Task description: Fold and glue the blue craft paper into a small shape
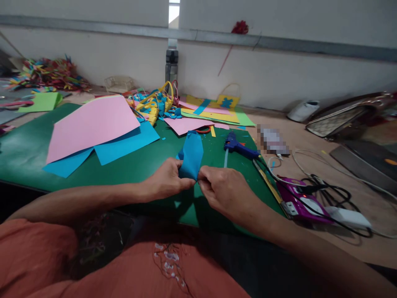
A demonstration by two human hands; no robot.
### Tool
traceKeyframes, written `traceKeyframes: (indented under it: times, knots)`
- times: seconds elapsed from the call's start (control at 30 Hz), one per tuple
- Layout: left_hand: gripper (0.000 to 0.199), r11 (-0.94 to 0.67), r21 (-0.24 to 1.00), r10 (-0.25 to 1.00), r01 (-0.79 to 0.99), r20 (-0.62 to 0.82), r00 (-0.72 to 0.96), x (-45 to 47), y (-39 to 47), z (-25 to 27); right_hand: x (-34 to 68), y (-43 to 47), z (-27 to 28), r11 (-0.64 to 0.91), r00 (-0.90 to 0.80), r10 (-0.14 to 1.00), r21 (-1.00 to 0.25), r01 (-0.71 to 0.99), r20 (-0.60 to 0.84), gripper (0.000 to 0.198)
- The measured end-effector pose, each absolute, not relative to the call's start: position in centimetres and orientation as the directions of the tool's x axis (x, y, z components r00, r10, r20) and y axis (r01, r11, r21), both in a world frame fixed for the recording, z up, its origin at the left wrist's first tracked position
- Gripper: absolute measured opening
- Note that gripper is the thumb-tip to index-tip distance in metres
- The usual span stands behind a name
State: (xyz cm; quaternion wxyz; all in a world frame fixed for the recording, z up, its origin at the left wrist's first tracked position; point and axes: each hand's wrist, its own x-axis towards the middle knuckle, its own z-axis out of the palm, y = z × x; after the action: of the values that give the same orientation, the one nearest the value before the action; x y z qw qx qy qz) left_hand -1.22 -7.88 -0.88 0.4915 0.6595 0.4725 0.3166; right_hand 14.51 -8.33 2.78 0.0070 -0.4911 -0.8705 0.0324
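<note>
The left hand (169,178) clasps folded blue paper (192,154) between thumb and fingers above a green mat (145,160). The right hand (222,188), fingers curled, pinches the paper's lower corner.

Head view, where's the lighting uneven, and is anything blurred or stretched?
Head view: brightest at the wall gap; dark shadow on the green mat below the left hand and right hand; the paper-strip pile looks soft; a pixelated patch hides detail; the right forearm looks stretched towards the lower-right corner.
</note>
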Motion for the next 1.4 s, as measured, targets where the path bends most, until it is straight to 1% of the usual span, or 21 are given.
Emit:
traceKeyframes:
  times: [0.1,0.2,0.27,0.4,0.5,0.57,0.63,0.8,0.97,1.03,1.07,1.1,1.13,1.17,1.2,1.23,1.27,1.3,1.33,1.4]
  knots:
    - [0.020,-0.044,0.951,0.933,0.306,-0.071,0.353,-1.2,-7.9,-0.7,14.7,-8.0,2.6,0.511,-0.518,0.855,-0.112,0.852,-0.036,0.014]
    - [0.025,-0.026,0.961,0.931,0.277,-0.078,0.356,-1.2,-7.9,-0.5,15.0,-7.8,2.7,0.503,-0.518,0.855,-0.185,0.844,-0.041,0.015]
    - [0.027,-0.025,0.966,0.929,0.257,-0.072,0.363,-1.3,-7.9,-0.5,15.4,-7.7,2.9,0.500,-0.516,0.856,-0.250,0.829,0.000,0.016]
    - [0.030,-0.015,0.967,0.916,0.255,-0.089,0.391,-1.5,-7.9,-0.3,16.3,-6.7,3.7,0.510,-0.493,0.856,-0.398,0.763,0.153,0.018]
    - [0.029,0.014,0.965,0.903,0.263,-0.126,0.412,-1.5,-8.0,-0.2,16.9,-5.5,4.4,0.482,-0.463,0.867,-0.552,0.680,0.186,0.033]
    - [0.029,0.029,0.965,0.894,0.262,-0.142,0.425,-1.4,-8.0,-0.2,17.0,-4.9,4.6,0.449,-0.468,0.869,-0.656,0.606,0.162,0.044]
    - [0.028,0.031,0.965,0.889,0.259,-0.145,0.433,-1.4,-8.1,-0.2,16.8,-4.6,4.7,0.427,-0.494,0.858,-0.726,0.539,0.137,0.050]
    - [0.025,0.005,0.969,0.882,0.248,-0.121,0.456,-1.3,-8.2,-0.2,15.4,-4.9,4.6,0.419,-0.588,0.803,-0.793,0.442,0.097,0.053]
    - [0.021,-0.039,0.957,0.874,0.287,-0.106,0.474,-1.4,-8.1,-0.4,14.8,-5.1,4.5,0.445,-0.620,0.777,-0.793,0.416,0.111,0.054]
    - [0.019,-0.105,0.941,0.874,0.322,-0.067,0.481,-1.5,-8.0,-0.5,15.0,-5.1,4.3,0.436,-0.612,0.783,-0.799,0.414,0.110,0.054]
    - [0.017,-0.171,0.921,0.876,0.350,-0.021,0.482,-1.6,-7.9,-0.5,15.1,-5.1,4.2,0.425,-0.606,0.788,-0.807,0.410,0.108,0.055]
    - [0.014,-0.262,0.881,0.875,0.394,0.045,0.482,-1.7,-7.7,-0.4,15.3,-5.0,4.1,0.414,-0.598,0.794,-0.815,0.405,0.106,0.056]
    - [0.012,-0.369,0.810,0.866,0.455,0.123,0.484,-1.8,-7.6,-0.4,15.5,-5.0,4.0,0.406,-0.589,0.801,-0.822,0.400,0.109,0.057]
    - [0.010,-0.471,0.706,0.848,0.530,0.196,0.492,-2.0,-7.4,-0.3,15.7,-5.0,3.8,0.401,-0.578,0.808,-0.825,0.399,0.114,0.058]
    - [0.008,-0.549,0.575,0.825,0.607,0.254,0.505,-2.2,-7.2,-0.2,15.9,-5.1,3.8,0.398,-0.562,0.819,-0.824,0.405,0.119,0.058]
    - [0.007,-0.594,0.438,0.803,0.674,0.285,0.523,-2.4,-7.1,-0.2,16.2,-5.1,3.7,0.395,-0.545,0.830,-0.819,0.416,0.123,0.058]
    - [0.007,-0.614,0.316,0.789,0.723,0.289,0.543,-2.6,-6.9,-0.1,16.5,-5.1,3.5,0.390,-0.530,0.839,-0.813,0.432,0.121,0.058]
    - [0.007,-0.618,0.223,0.782,0.754,0.271,0.561,-2.7,-6.7,-0.1,16.8,-5.1,3.4,0.385,-0.519,0.847,-0.806,0.450,0.114,0.057]
    - [0.007,-0.618,0.159,0.781,0.770,0.237,0.578,-2.8,-6.6,-0.1,17.1,-5.2,3.3,0.384,-0.508,0.854,-0.794,0.470,0.112,0.056]
    - [0.006,-0.618,0.094,0.784,0.781,0.140,0.604,-3.0,-6.5,-0.2,17.5,-5.3,3.0,0.419,-0.456,0.874,-0.731,0.538,0.166,0.049]
